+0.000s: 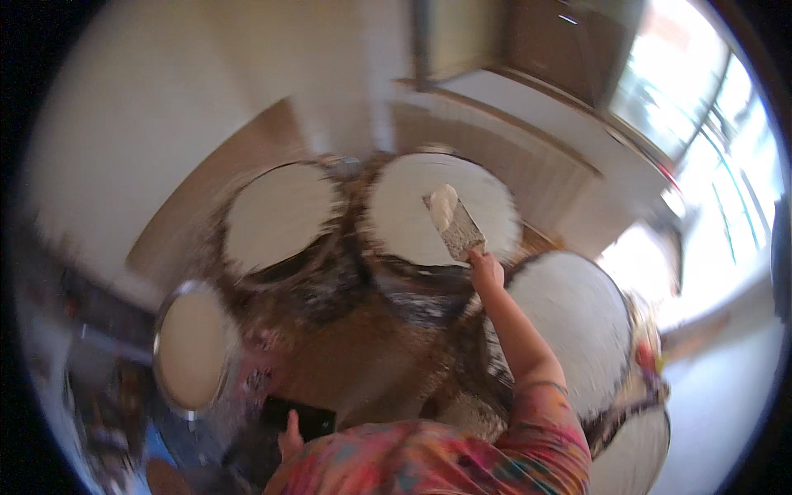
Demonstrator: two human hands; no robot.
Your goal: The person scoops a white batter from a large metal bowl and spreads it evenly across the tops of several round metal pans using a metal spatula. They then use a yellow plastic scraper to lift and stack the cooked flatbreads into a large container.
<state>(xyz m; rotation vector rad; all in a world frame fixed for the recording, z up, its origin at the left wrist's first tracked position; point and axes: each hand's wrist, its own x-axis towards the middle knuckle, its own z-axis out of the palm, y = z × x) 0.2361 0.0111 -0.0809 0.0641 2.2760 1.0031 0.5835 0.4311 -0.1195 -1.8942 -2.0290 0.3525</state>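
My right hand grips the handle end of a flat, rectangular, crusted paddle that bears a lump of pale, creamy paste. The paddle is held over a large round surface of off-white material, which fills a dark-rimmed vessel. At the bottom, my left hand is partly hidden by the sleeve and torso, one finger extended over a dark rectangular object. Whether it holds that object is unclear.
Another round, pale-filled vessel stands at left, and others stand at right and lower right. A smaller metal-rimmed round container is at lower left. Walls and a bright window lie beyond. The picture is blurred.
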